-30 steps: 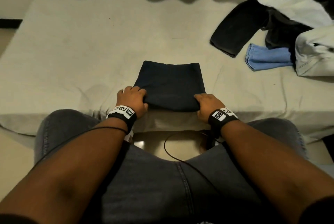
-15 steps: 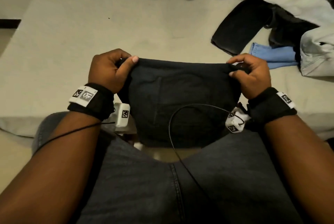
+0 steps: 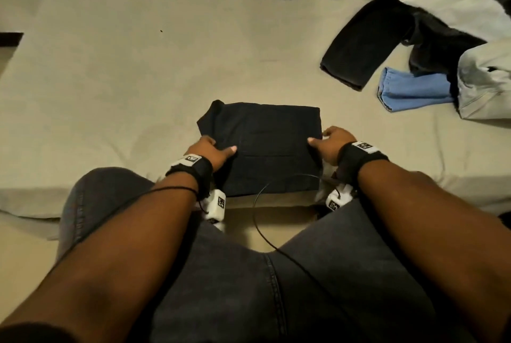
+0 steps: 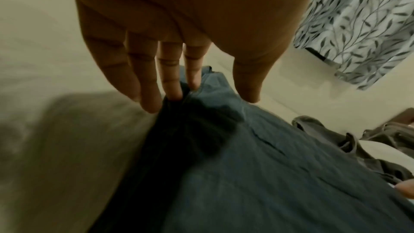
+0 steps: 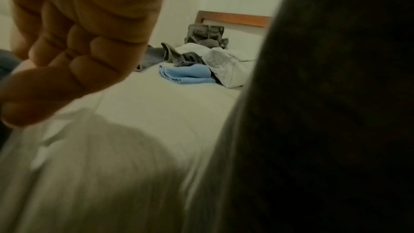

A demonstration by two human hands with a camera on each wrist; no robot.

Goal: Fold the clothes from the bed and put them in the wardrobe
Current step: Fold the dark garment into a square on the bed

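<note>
Folded dark garment (image 3: 262,146) lying flat at the near edge of the bed (image 3: 138,66). Left hand (image 3: 211,153) at its left edge, thumb on top, fingers straight and tucked under the fabric; right hand (image 3: 333,144) at its right edge, thumb on the cloth, fingers loosely bent. Unfolded clothes pile (image 3: 431,46) well apart, far right.

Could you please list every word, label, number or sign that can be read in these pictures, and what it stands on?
No readable text.
Left wristband: black-and-white marker tags, pattern only.
Right wristband: the same, too small to read.
Wrist cameras: square markers, no words.
Clothes: no label visible.
</note>
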